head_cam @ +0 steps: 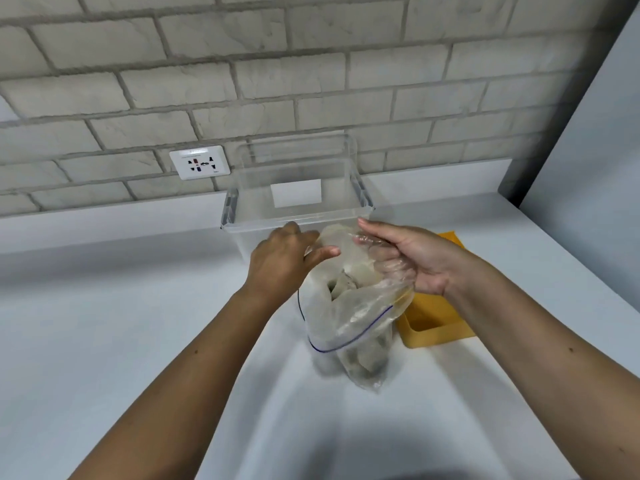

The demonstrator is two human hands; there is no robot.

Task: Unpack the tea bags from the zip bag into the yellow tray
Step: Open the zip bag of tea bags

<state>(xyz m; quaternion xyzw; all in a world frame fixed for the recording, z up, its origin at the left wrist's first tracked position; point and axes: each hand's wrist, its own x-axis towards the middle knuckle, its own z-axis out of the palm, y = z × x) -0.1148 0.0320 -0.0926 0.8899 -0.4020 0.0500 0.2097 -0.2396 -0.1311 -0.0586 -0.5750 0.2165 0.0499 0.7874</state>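
A wall (242, 64) of rough grey-white brick with recessed mortar lines rises well behind the zip bag (349, 327), and a smooth matte white counter (138, 306) lies under the bag. Just behind the bag stands a clear hard-plastic bin (298, 211), rectangular with a thick rim; the hands hide part of its front wall. The bag itself is thin, crinkled, see-through film with a blue zip line around its open mouth, standing on the counter. Just right of it sits the yellow tray (433, 336), a glossy rectangular box half hidden by the bag and the right forearm. The left hand (287, 258) pinches the bag's upper left edge. The right hand (408, 258) clasps the upper right film, curled fingers showing through it. Pale, blurred tea bags (360, 358) lie inside the bag. A white wall socket (200, 162) sits behind and left of it.
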